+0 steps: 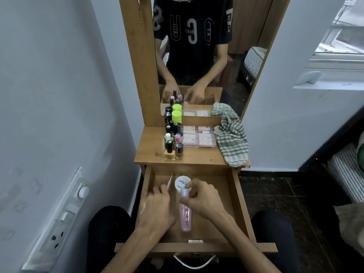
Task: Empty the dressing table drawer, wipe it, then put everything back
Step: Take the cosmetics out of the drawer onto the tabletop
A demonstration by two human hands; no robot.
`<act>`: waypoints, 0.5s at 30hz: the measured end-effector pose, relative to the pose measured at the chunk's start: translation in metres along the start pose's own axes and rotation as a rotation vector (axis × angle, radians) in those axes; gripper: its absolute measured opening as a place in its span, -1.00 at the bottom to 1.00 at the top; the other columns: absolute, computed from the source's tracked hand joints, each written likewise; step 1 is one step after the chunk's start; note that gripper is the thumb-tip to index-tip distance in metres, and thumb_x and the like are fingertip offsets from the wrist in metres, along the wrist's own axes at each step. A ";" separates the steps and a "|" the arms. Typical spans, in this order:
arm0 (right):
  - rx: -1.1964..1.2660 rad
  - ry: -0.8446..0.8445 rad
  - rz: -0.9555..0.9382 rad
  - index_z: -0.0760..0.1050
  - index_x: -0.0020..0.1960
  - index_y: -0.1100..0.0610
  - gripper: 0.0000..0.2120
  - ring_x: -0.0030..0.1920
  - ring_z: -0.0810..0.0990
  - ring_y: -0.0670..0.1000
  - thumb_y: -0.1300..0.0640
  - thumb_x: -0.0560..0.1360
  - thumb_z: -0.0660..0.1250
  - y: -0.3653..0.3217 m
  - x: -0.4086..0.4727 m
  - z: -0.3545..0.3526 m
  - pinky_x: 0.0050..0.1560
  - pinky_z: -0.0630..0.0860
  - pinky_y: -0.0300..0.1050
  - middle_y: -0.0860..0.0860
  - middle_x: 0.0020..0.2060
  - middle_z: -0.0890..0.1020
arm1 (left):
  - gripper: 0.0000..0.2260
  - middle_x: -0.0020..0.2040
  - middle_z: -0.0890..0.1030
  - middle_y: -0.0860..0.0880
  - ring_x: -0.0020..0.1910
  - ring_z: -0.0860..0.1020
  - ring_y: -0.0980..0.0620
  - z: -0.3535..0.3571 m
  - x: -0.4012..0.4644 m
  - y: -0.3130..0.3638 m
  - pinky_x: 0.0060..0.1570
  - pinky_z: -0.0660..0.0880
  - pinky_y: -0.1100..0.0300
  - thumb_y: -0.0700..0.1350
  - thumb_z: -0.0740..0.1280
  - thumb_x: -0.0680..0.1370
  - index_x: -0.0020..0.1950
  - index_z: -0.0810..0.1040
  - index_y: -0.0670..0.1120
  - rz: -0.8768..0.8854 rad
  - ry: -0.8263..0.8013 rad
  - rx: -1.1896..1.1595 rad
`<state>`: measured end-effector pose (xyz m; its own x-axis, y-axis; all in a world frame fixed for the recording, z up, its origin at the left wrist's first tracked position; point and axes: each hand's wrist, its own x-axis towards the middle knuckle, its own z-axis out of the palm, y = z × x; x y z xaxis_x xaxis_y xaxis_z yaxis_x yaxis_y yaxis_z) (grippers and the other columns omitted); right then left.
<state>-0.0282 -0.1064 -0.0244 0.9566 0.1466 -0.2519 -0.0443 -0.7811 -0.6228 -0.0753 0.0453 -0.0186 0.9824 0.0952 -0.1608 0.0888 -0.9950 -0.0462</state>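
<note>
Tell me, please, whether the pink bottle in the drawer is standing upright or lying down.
Lying down. The pink bottle rests lengthwise on the floor of the open drawer, with the right hand at its cap end.

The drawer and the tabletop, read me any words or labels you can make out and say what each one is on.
"POLISH": white round jar lid in the drawer.
Second, smaller word on that lid: partly covered, unclear.
Black bottles on the tabletop: print too small.
Clear case labels: blurred.
Pink bottle: none legible.

Bottle (185, 217) in drawer (239, 203) (cloth (232, 144) on tabletop (153, 150)).
</note>
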 end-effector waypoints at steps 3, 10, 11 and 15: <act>0.087 0.073 -0.100 0.60 0.17 -0.09 -0.66 -0.14 0.72 -0.21 -0.08 0.43 0.56 0.001 -0.009 -0.015 -0.09 0.72 -0.14 -0.14 -0.12 0.76 | -0.41 0.25 0.58 -0.04 0.15 0.62 -0.05 -0.012 -0.012 -0.009 0.19 0.48 0.16 0.01 0.45 0.41 0.38 0.33 -0.05 -0.031 0.060 -0.217; 0.188 0.200 -0.326 0.58 0.10 -0.12 -0.71 -0.15 0.70 -0.21 -0.12 0.42 0.52 -0.023 -0.022 -0.041 -0.12 0.71 -0.09 -0.19 -0.20 0.71 | -0.48 0.02 0.63 0.08 -0.08 0.59 0.12 -0.032 -0.028 -0.040 -0.20 0.45 0.31 -0.12 0.62 0.32 0.21 0.50 0.01 -0.129 0.224 -0.823; 0.201 0.208 -0.358 0.58 0.10 -0.12 -0.71 -0.16 0.70 -0.19 -0.12 0.42 0.52 -0.031 -0.023 -0.045 -0.13 0.70 -0.08 -0.18 -0.20 0.71 | -0.51 -0.03 0.65 0.08 -0.09 0.62 0.10 -0.038 -0.028 -0.047 -0.22 0.48 0.29 -0.18 0.62 0.31 0.17 0.53 0.01 -0.165 0.244 -0.908; 0.224 0.200 -0.472 0.60 0.13 -0.08 -0.71 -0.19 0.71 -0.16 -0.02 0.43 0.54 -0.065 -0.021 -0.051 -0.13 0.70 0.01 -0.15 -0.23 0.71 | -0.61 -0.16 0.65 0.02 -0.17 0.63 0.00 -0.073 -0.014 -0.075 -0.29 0.46 0.18 -0.35 0.57 0.30 0.03 0.57 -0.08 -0.265 0.405 -1.131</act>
<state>-0.0310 -0.0899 0.0597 0.9225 0.3141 0.2242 0.3628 -0.5076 -0.7815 -0.0843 0.1167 0.0590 0.8746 0.4823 0.0504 0.1874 -0.4321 0.8821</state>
